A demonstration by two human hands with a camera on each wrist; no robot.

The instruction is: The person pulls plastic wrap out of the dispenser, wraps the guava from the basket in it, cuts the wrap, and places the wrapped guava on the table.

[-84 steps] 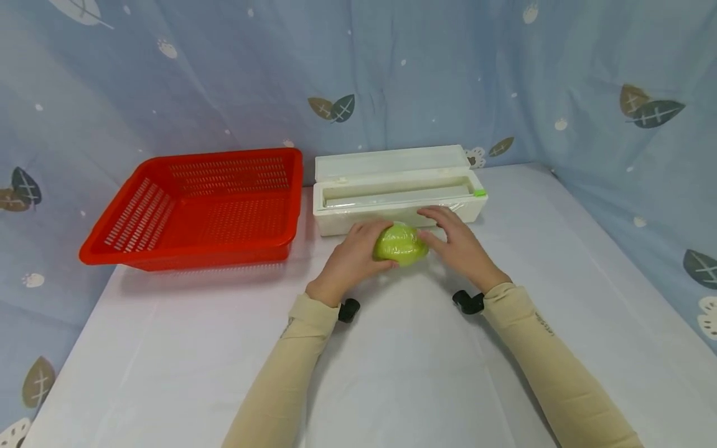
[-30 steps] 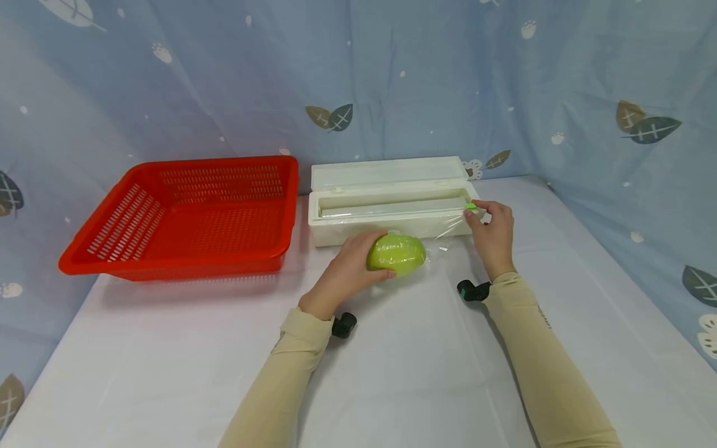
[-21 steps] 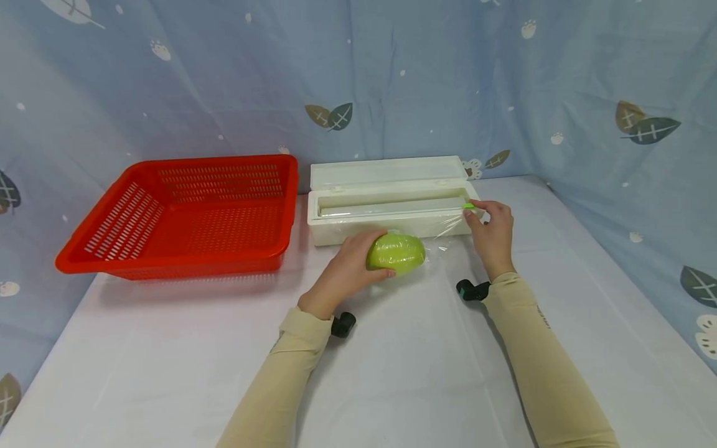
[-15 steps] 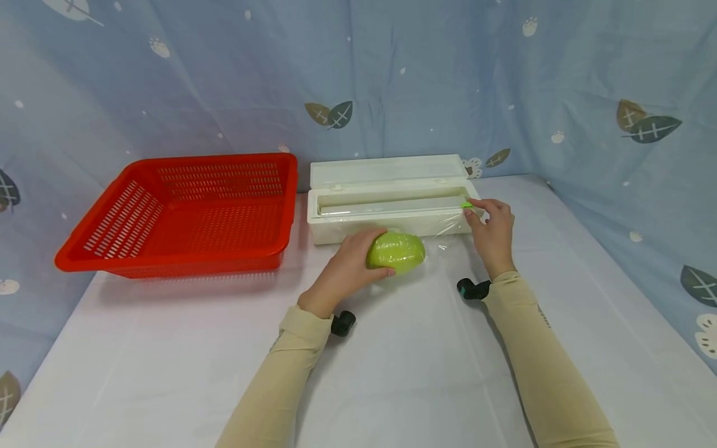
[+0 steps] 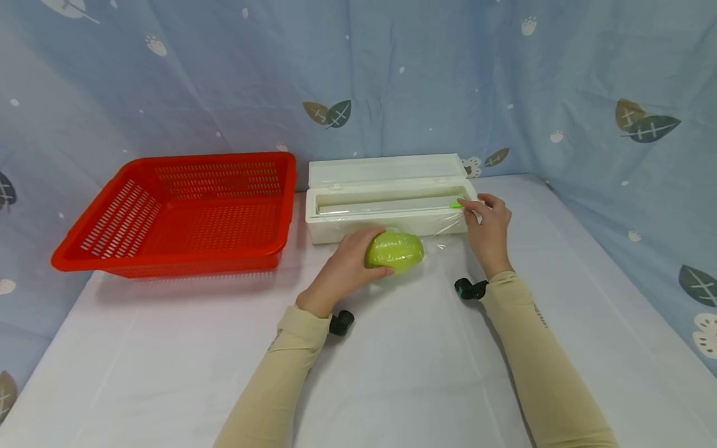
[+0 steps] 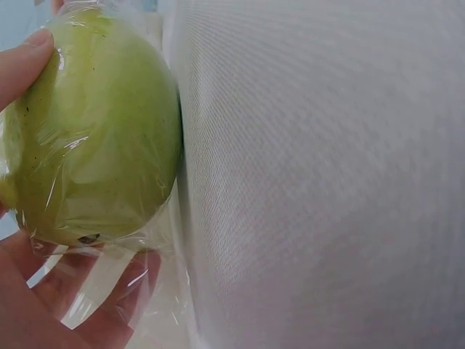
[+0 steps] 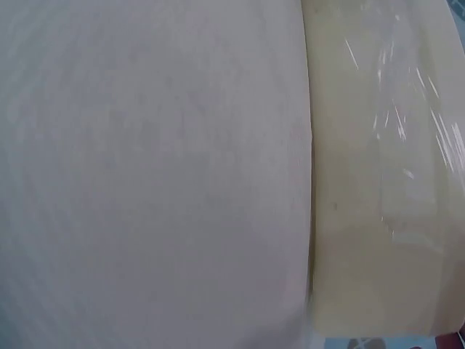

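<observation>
Blue curtain (image 5: 392,62): hangs beyond both hands, behind a table with a white cloth (image 5: 392,386).
Left hand (image 5: 347,264): holds the green fruit (image 5: 394,252), thumb on the near side; its wrist view shows clear film (image 6: 120,211) over the fruit and some fingers.
Green fruit: in the left hand, left of and nearer than the right hand (image 5: 488,236); whether it touches the cloth is hard to tell.
Right hand: fingertips at the green slider (image 5: 455,205); whether they pinch it or only push it, I cannot tell.
White box (image 5: 327,231): just beyond the left hand, its right end by the right hand, lid (image 5: 386,171) tipped back.
Red basket (image 5: 168,261): left of the left hand.
What changed: the slider and right hand have shifted a little left along the box's front edge; the left hand keeps its hold.
Meaning: film runs from fruit to box, so I judge it unparted, the slider's run barely begun.
</observation>
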